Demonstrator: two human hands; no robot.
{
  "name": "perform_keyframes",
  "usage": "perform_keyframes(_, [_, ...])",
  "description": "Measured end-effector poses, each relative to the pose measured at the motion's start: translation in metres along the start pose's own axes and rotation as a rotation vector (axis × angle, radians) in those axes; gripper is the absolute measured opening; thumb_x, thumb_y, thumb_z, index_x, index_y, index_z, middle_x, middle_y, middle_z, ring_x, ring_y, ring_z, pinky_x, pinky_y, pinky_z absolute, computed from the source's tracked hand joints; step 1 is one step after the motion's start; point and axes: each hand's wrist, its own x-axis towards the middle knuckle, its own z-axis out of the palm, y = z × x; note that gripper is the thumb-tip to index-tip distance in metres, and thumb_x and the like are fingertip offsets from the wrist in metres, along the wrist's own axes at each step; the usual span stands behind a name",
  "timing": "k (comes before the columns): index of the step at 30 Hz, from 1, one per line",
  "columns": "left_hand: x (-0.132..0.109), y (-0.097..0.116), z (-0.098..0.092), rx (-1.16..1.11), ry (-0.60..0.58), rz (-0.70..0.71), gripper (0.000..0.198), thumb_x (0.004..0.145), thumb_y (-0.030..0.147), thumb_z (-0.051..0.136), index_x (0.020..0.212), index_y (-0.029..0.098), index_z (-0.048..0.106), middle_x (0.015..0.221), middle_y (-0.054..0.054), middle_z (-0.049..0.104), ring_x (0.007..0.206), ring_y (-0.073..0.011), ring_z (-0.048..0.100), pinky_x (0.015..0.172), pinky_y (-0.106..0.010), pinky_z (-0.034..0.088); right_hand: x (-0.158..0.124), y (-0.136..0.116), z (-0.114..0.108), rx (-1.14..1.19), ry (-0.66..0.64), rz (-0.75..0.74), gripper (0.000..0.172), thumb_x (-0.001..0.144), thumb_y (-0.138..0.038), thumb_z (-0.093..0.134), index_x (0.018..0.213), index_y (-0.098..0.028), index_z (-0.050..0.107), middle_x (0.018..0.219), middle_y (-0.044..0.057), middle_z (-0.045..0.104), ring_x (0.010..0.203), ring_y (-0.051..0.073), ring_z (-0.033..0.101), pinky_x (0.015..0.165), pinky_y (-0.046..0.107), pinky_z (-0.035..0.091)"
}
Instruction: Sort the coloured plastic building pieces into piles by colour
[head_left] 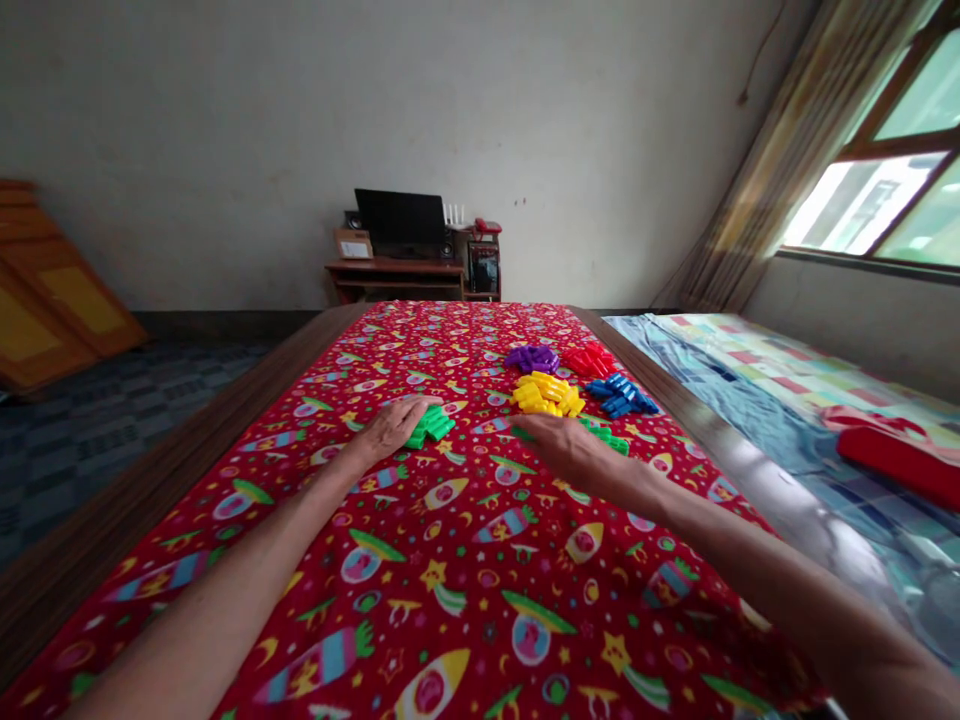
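My left hand (390, 425) rests at the far left side of a small heap of green plastic pieces (431, 428), its fingers stretched along the heap's back edge. My right hand (562, 448) is closed, palm down, with a green plastic piece (523, 432) showing at its fingertips. Beyond its knuckles lie more green pieces (609, 437), partly hidden by the hand. Just behind are yellow pieces (547, 394) and, to their right, blue pieces (621, 395). Purple pieces (532, 359) and red pieces (589, 359) form heaps farther back. All are short, glossy and elongated; their exact kind is too small to tell.
A red cloth (450, 560) printed with rockets covers the long table, whose dark wooden edge (262, 385) shows. At right is a bed (765, 400) with a red item (892, 465). A desk (394, 268) with a monitor (401, 218) stands by the wall.
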Motion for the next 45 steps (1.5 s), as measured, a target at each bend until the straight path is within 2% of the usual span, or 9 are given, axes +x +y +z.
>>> perform_keyframes(5, [0.001,-0.002,0.001,-0.005,-0.001,0.004,0.059,0.092,0.050,0.023,0.112,0.017,0.068,0.121,-0.009,0.070,0.117,-0.0232,0.061,0.108,-0.035,0.042,-0.032,0.055,-0.040,-0.280,-0.107,0.481,0.026,0.098,-0.029,0.045,0.112,-0.014,0.062,0.095,0.012,0.072,0.081,0.020,0.066,0.066,0.027,0.043])
perform_keyframes(10, [0.000,-0.003,0.002,-0.023,0.005,0.009,0.060,0.093,0.053,0.023,0.113,0.017,0.068,0.121,-0.009,0.070,0.117,-0.0237,0.061,0.108,-0.036,0.042,-0.052,0.083,-0.035,-0.299,-0.185,0.521,0.029,0.097,-0.032,0.046,0.096,-0.016,0.070,0.083,0.009,0.071,0.070,0.018,0.064,0.057,0.025,0.036])
perform_keyframes(15, [0.001,-0.004,0.002,-0.022,0.017,0.022,0.062,0.092,0.056,0.023,0.110,0.018,0.069,0.119,-0.010,0.070,0.115,-0.0233,0.062,0.106,-0.036,0.044,-0.050,0.072,-0.035,-0.252,-0.197,0.491,0.042,0.101,-0.031,0.036,0.078,-0.016,0.068,0.072,0.006,0.067,0.061,0.014,0.059,0.056,0.025,0.033])
perform_keyframes(22, [0.001,-0.004,0.002,-0.011,0.005,0.020,0.060,0.092,0.053,0.023,0.111,0.018,0.069,0.123,-0.010,0.069,0.117,-0.0244,0.061,0.108,-0.037,0.043,-0.031,0.040,-0.064,-0.467,-0.288,0.739,0.045,0.101,-0.033,0.032,0.086,-0.016,0.071,0.079,0.012,0.070,0.067,0.019,0.064,0.053,0.027,0.029])
perform_keyframes(26, [0.001,-0.004,0.002,-0.018,0.002,0.015,0.060,0.092,0.052,0.024,0.111,0.017,0.069,0.120,-0.011,0.070,0.115,-0.0245,0.062,0.106,-0.037,0.044,-0.017,0.022,-0.058,-0.475,-0.195,0.621,0.036,0.099,-0.027,0.036,0.089,-0.016,0.069,0.076,0.010,0.069,0.065,0.018,0.063,0.053,0.027,0.029])
perform_keyframes(33, [-0.001,-0.005,0.001,-0.010,-0.014,-0.013,0.059,0.090,0.048,0.026,0.120,0.016,0.065,0.128,-0.010,0.066,0.119,-0.0254,0.060,0.107,-0.038,0.043,0.048,-0.033,0.007,-0.196,-0.216,-0.033,0.018,0.097,-0.017,0.044,0.092,-0.015,0.061,0.094,0.010,0.067,0.083,0.017,0.062,0.067,0.026,0.043])
perform_keyframes(36, [0.000,-0.008,0.000,-0.005,-0.047,-0.003,0.060,0.089,0.048,0.026,0.123,0.016,0.064,0.130,-0.010,0.065,0.122,-0.0251,0.058,0.109,-0.038,0.041,0.089,-0.047,0.039,-0.209,-0.168,-0.038,0.015,0.096,-0.020,0.046,0.105,-0.014,0.058,0.110,0.016,0.064,0.097,0.022,0.060,0.075,0.031,0.050])
perform_keyframes(40, [0.001,-0.009,-0.002,-0.024,-0.067,-0.002,0.063,0.089,0.052,0.025,0.124,0.016,0.063,0.126,-0.010,0.067,0.123,-0.0258,0.057,0.108,-0.039,0.042,0.120,-0.047,0.067,-0.219,-0.179,0.057,0.024,0.097,-0.018,0.040,0.116,-0.012,0.054,0.102,0.016,0.066,0.092,0.025,0.063,0.079,0.038,0.052])
perform_keyframes(45, [-0.002,-0.005,-0.001,-0.052,-0.037,-0.029,0.063,0.091,0.052,0.025,0.126,0.016,0.062,0.130,-0.010,0.065,0.122,-0.0253,0.059,0.109,-0.039,0.042,0.085,-0.038,0.055,-0.168,-0.119,0.028,0.023,0.094,-0.016,0.045,0.114,-0.013,0.054,0.099,0.014,0.065,0.095,0.025,0.061,0.084,0.038,0.051])
